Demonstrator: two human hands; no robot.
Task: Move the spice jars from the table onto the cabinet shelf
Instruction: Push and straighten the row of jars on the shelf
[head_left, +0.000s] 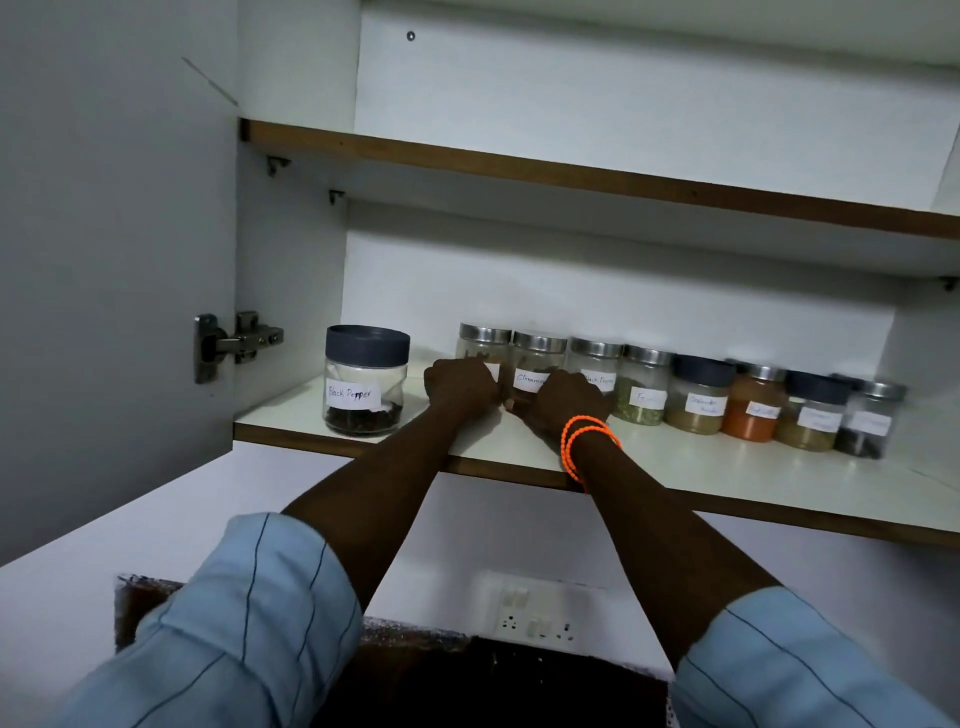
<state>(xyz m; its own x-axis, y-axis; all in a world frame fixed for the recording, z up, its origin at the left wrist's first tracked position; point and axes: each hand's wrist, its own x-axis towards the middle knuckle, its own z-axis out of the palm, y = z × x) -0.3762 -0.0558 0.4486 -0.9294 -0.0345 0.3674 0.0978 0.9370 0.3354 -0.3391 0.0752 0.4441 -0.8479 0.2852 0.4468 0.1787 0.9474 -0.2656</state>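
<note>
Two arms in rolled-up blue sleeves are reaching up into an open white cabinet. Both hands are sitting on the lower shelf (291, 415), right at the left end of a long row of spice jars.

The left hand (460, 387) is curling in front of the first silver-lid jar (484, 345) in the row. Its fingers are bending round toward the jar, but the back of the hand is hiding them, so I cannot tell if they are really gripping it. The right hand (563, 402) is wearing orange bead bands (584, 441) on its wrist. It is curling in front of the cinnamon jar (537, 364), which is standing next to the first jar. Its fingers are hiding too, so I cannot tell if it is holding that jar.

The row is going on to the right, with the jars standing close together: another silver-lid jar (597, 361), a jar of green bits (644, 384), a jar of tan powder (698, 395), a jar of orange powder (753, 405), and more after that.

A bigger black pepper jar (363, 379) with a dark lid is standing by itself on the left of the shelf, apart from the row.

The upper shelf (519, 166) is sitting above. A wall socket (540, 610) is showing under the cabinet.
</note>
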